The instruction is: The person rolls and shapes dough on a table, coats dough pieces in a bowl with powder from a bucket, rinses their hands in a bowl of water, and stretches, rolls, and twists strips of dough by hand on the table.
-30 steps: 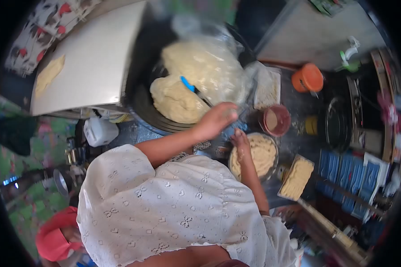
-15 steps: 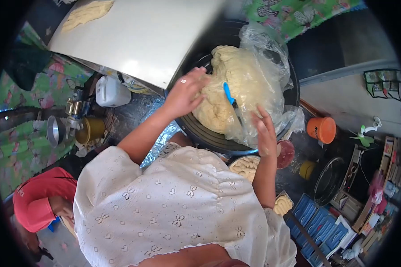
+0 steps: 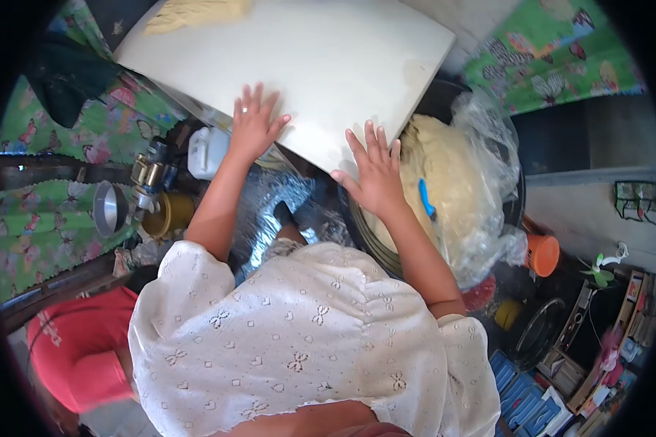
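Observation:
My left hand point(image 3: 256, 125) has its fingers spread over the near edge of a white table point(image 3: 328, 73). Fingers apart, my right hand point(image 3: 375, 166) is at the table's near corner, beside the dough. Neither hand holds anything; whether the palms touch the surface I cannot tell. A large mass of pale dough point(image 3: 452, 164) fills a black tub point(image 3: 364, 229), partly under a clear plastic sheet point(image 3: 492, 135). A knife with a blue handle point(image 3: 425, 195) rests on the dough, its blade mostly out of sight. Another flat piece of dough point(image 3: 197, 14) lies at the table's far left.
On the left are a white jug point(image 3: 205, 154), a metal bowl point(image 3: 109, 209) and a yellowish pot point(image 3: 169, 215). A person in a red shirt point(image 3: 87, 342) is at lower left. To the right stand an orange bucket point(image 3: 541, 255) and a black basin point(image 3: 539, 331).
Both hands have moved from over the tub to the white table, the right one leftward and up. The view has shifted, showing more of the table. The knife stays on the dough.

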The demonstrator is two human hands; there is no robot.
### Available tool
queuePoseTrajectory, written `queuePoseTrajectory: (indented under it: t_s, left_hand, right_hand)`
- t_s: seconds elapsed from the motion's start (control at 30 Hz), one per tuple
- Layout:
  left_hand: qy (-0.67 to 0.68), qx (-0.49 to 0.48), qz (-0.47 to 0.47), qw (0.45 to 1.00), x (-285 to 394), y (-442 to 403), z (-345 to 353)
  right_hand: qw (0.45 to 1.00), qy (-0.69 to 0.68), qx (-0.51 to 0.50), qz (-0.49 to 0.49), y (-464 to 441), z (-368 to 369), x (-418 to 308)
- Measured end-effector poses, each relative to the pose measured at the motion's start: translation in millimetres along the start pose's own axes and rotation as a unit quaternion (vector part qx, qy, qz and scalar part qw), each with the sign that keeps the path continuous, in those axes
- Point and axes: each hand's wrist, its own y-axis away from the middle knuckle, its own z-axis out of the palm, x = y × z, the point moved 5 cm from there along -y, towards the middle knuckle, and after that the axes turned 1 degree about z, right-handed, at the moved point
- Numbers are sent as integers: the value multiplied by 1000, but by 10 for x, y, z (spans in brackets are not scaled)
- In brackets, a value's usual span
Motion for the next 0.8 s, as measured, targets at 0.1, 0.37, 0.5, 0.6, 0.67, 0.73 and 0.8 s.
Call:
queuePoseTrajectory:
  t_s: [0.1,0.37,0.5,0.6,0.67,0.73,0.8]
  left_hand:
    - [-58,-86,-74,992,-620,-430,87]
    - [-16,-116,10,993,-605,-499,137]
    - [42,-113,94,988,-608,-552,191]
    - [52,-117,126,984,-605,-583,191]
    - [41,-133,124,982,-604,-574,184]
    - [46,-132,129,982,-593,-558,174]
    - [54,-143,134,979,-597,-549,178]
  right_hand:
    - [984,137,-77,80,-724,425,-158]
    - [985,144,-15,98,-1829,788,-282]
    - [979,153,1,134,-2089,900,-349]
    - [975,167,-3,146,-2139,917,-380]
    - [974,167,-8,150,-2141,904,-383]
    - [975,166,-13,148,-2129,881,-398]
    - [977,147,-17,150,-2115,854,-413]
